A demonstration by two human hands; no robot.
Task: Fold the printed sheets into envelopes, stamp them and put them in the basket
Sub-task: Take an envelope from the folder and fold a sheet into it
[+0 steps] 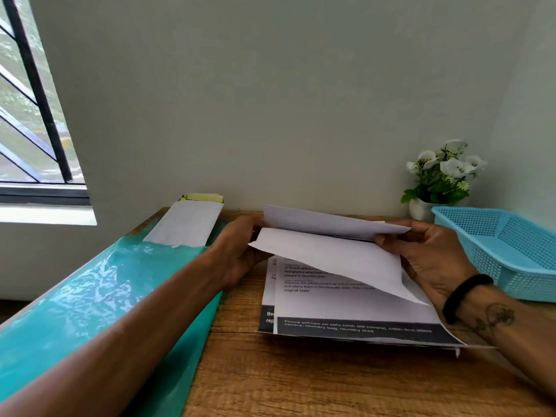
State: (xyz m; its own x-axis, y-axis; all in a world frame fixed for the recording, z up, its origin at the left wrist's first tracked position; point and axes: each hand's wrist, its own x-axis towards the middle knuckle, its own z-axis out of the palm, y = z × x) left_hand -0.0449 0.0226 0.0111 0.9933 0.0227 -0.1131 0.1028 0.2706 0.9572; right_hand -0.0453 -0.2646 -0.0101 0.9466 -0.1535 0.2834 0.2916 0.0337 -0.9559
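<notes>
- Tabletop [301, 380], wooden, fills the near view; a teal plastic sheet [99, 296] covers its 9 o'clock side.
- Stack of printed sheets [346, 308] lies at centre, dark bands along the near edges.
- Folded sheet [328, 251] is held just above the stack, its upper flap lifted, lower flap drooping toward 5 o'clock.
- Left hand [237, 251] holds the fold's 9 o'clock end; its fingers are mostly hidden behind the paper.
- Right hand [433, 260], black band at the wrist, pinches the 3 o'clock end, fingers curled on the paper.
- Blue basket [511, 251] sits at 3 o'clock.
- Envelopes [186, 227] lie at 11 o'clock on the teal sheet.
- Potted flowers [442, 176] stand against the wall at 2 o'clock.
</notes>
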